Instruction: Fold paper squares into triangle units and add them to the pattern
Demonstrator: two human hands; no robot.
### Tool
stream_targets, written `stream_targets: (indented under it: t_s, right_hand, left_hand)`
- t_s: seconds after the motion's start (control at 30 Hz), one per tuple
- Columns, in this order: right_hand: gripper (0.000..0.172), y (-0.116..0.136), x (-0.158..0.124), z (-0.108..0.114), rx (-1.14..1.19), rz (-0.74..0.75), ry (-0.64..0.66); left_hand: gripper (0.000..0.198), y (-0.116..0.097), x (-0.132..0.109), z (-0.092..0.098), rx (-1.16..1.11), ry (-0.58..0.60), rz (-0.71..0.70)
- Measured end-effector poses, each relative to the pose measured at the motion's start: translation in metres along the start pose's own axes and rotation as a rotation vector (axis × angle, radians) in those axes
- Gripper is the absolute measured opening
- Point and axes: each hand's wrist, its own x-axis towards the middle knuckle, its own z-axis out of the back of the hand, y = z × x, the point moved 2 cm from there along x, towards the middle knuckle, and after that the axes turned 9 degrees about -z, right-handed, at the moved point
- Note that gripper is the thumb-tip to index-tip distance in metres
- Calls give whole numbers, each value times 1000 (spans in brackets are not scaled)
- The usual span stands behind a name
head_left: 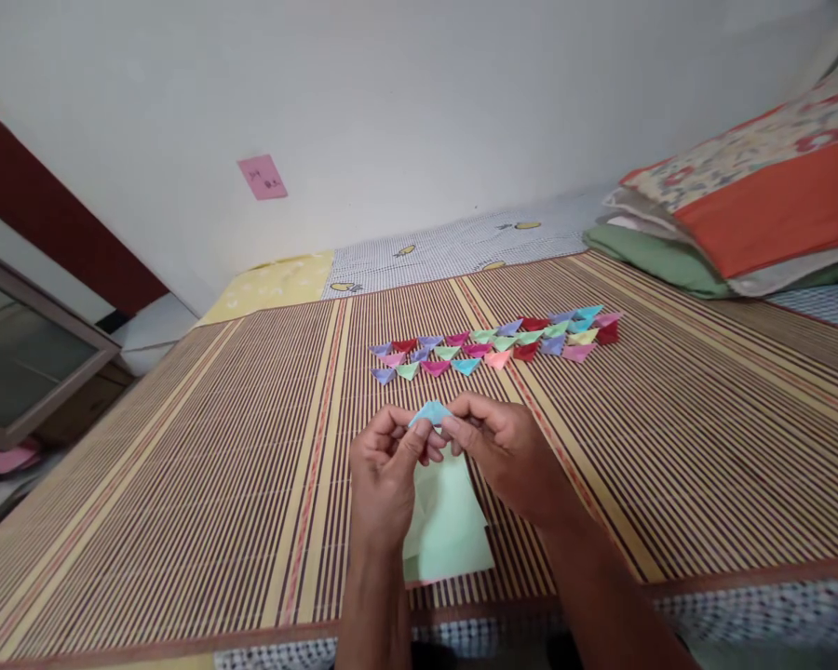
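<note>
A small folded piece of light blue paper [431, 412], roughly triangular, is held up between my two hands. My left hand [389, 448] pinches its left end between thumb and fingers. The right end is gripped the same way by my right hand [499, 445]. Under and behind the hands, green paper sheets [451, 530] lie on the striped mat [237, 484]; the hands cover their upper part. Beyond the hands, several folded paper triangles [447, 353] in blue, red, pink, green and yellow sit in slanting rows on the mat.
Stacked pillows and bedding [761, 205] lie at the right back. A checked sheet [447, 244] and yellow cloth [272, 287] border the mat's far edge. A pink note [263, 177] is stuck on the wall. A glass-fronted cabinet [28, 344] stands at the left.
</note>
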Motion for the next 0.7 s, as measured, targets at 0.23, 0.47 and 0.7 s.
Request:
stream_targets:
  t_s: [0.23, 0.47, 0.7]
  right_hand:
    - [25, 4, 0, 2, -157, 73, -98]
    - [20, 7, -1, 9, -144, 88, 4]
    - [21, 8, -3, 5, -203, 128, 53]
  left_hand:
    - [23, 0, -3, -3, 90, -31, -65]
    - [15, -3, -2, -3, 27, -26, -86]
    - [8, -8, -2, 2, 17, 42, -43]
